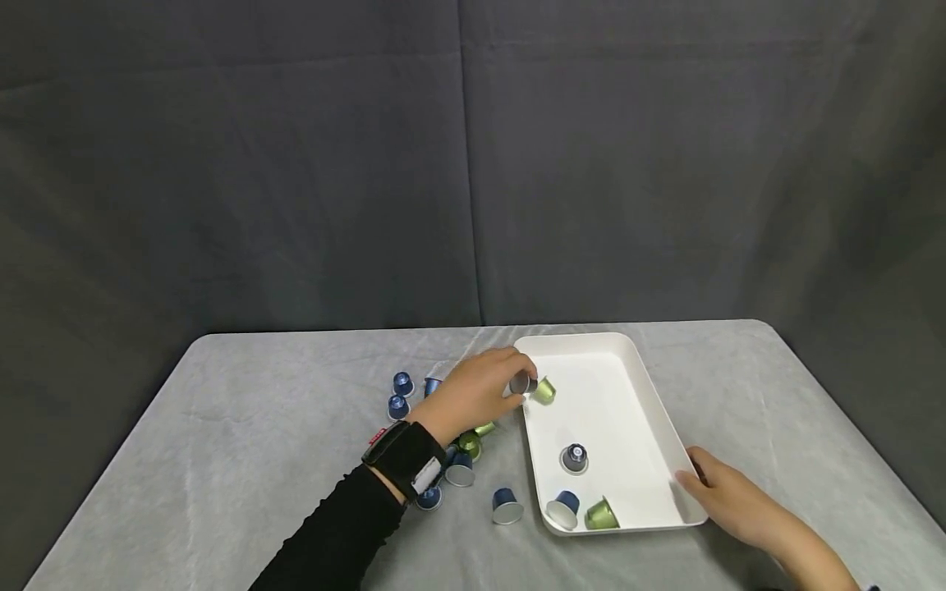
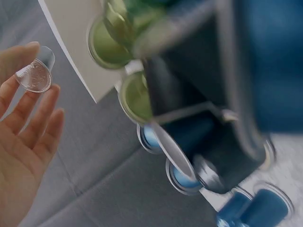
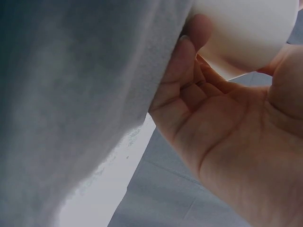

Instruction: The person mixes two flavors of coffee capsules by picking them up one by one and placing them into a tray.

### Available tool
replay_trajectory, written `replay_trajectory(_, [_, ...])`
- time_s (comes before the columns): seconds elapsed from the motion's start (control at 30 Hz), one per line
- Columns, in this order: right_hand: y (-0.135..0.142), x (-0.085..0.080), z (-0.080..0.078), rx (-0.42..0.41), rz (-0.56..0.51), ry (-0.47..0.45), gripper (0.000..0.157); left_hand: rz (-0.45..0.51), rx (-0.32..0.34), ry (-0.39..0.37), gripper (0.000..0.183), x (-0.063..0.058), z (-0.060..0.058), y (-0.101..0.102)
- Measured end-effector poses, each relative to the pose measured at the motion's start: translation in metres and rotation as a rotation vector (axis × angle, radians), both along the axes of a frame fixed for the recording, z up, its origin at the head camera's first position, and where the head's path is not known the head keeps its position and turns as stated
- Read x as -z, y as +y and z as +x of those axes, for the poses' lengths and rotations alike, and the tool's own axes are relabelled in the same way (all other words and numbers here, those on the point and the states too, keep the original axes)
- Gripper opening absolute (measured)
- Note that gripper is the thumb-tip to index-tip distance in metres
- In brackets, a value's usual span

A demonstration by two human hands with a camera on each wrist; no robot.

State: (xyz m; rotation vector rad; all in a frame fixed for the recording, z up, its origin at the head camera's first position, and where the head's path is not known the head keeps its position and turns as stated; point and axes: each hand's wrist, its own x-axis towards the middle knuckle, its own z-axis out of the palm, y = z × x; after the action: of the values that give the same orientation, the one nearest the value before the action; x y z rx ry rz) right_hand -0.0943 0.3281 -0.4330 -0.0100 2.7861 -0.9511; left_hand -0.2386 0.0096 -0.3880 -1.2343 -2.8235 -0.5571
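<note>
My left hand [image 1: 476,390] pinches a coffee capsule [image 1: 521,382] between thumb and fingers at the tray's far left side. Its silver foil lid [image 2: 35,77] shows in the left wrist view; its body colour is hard to tell. With fingers and thumb my right hand [image 1: 742,502] grips the near right edge of the white tray [image 1: 636,427]. Inside the tray are a green capsule [image 1: 545,391] close to the held one, a dark blue capsule [image 1: 574,458] standing lid down, a blue capsule [image 1: 565,508] and another green capsule [image 1: 602,515] at the near end.
Left of the tray, blue and green capsules lie in a loose group, partly hidden by my left forearm, among them a blue capsule [image 1: 402,383] and a green capsule [image 1: 469,445]. One blue capsule [image 1: 507,506] lies apart nearby. A grey cloth [image 1: 222,460] covers the table.
</note>
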Motion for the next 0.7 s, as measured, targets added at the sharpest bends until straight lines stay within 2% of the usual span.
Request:
replay_trajectory(0.17, [0.001, 0.001, 0.000, 0.010, 0.013, 0.011, 0.027, -0.044, 0.039, 0.043, 0.030, 0.000, 0.005, 0.017])
replay_trajectory(0.43, [-0.001, 0.000, 0.000, 0.006, 0.015, 0.015, 0.028, -0.029, 0.111, -0.039, 0.028, 0.011, 0.010, 0.035])
replay_trajectory(0.7, [0.000, 0.002, 0.001, 0.013, 0.022, 0.032, 0.026, -0.069, 0.129, -0.034, 0.027, 0.018, 0.016, 0.053])
